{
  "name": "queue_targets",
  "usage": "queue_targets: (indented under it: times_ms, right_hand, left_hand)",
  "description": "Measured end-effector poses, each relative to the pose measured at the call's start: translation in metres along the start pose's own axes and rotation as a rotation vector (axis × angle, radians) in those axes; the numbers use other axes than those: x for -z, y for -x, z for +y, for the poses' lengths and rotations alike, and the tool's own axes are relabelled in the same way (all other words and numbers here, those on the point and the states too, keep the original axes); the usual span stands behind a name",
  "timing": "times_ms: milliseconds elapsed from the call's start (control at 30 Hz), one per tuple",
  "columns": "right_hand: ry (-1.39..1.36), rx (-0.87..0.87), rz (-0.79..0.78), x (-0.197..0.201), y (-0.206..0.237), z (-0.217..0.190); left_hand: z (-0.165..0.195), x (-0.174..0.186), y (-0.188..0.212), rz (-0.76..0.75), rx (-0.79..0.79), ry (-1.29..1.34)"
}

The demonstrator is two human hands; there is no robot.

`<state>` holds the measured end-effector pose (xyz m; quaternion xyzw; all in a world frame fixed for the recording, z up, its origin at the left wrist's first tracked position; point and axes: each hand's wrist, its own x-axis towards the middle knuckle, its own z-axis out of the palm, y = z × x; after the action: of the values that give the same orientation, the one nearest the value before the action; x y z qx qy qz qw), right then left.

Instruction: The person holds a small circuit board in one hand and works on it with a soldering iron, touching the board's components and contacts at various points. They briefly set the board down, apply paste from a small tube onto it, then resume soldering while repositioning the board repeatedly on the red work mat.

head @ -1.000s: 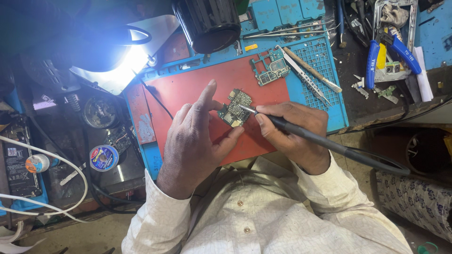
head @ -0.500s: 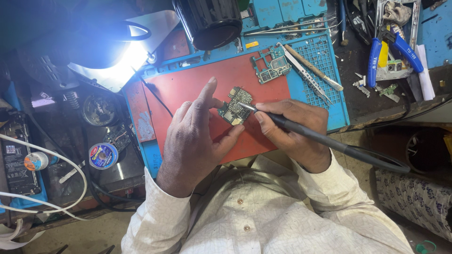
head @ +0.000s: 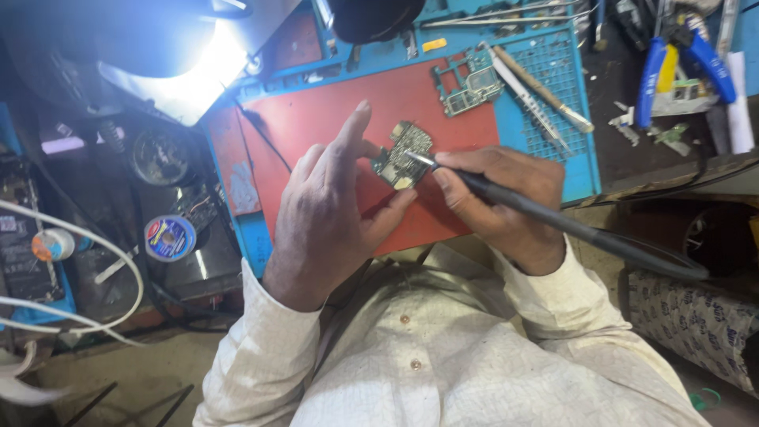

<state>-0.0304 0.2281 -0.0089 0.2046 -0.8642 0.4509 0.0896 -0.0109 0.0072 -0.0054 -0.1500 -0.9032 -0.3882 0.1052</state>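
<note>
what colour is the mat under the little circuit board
Red, with a blue border; the mat under the circuit board shows best in the head view.

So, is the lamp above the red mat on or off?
On. The lamp glares bright white at the upper left and lights the near edge of the red mat.

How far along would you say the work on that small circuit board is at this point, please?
Set up already: the small circuit board lies on the red mat under the lamp. In hand: the left hand steadies it while the right hand touches the soldering iron tip to its edge. A second board lies apart, untouched; what is left cannot be judged.
</note>
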Motion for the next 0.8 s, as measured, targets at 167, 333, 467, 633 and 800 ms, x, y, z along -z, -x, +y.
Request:
queue_targets:
  times_ms: [167,333,467,633,800]
  right_hand:
    - [-0.008,0.0,0.001,-0.0029,0.0005,0.0016]
    - [-0.001,-0.027,-0.014,-0.0031,0.0005,0.001]
    - [-0.007,-0.009,0.0,-0.0024,-0.0005,-0.0005]
    - [-0.014,-0.007,-0.009,-0.0023,-0.002,-0.0016]
    - [0.009,0.038,-0.018,-0.0007,-0.0023,-0.0022]
  left_hand:
    - [-0.0032,0.0008,0.0023,-0.006,0.0,0.001]
    - [-0.0022,0.0013,0.0014,-0.018,0.015,0.009]
    - [0.0,0.0025,-0.0004,-0.021,0.024,0.005]
    - [0.0021,0.0026,-0.0019,-0.008,0.014,0.012]
    - [0.0025,0.0032,-0.0018,-0.016,0.026,0.022]
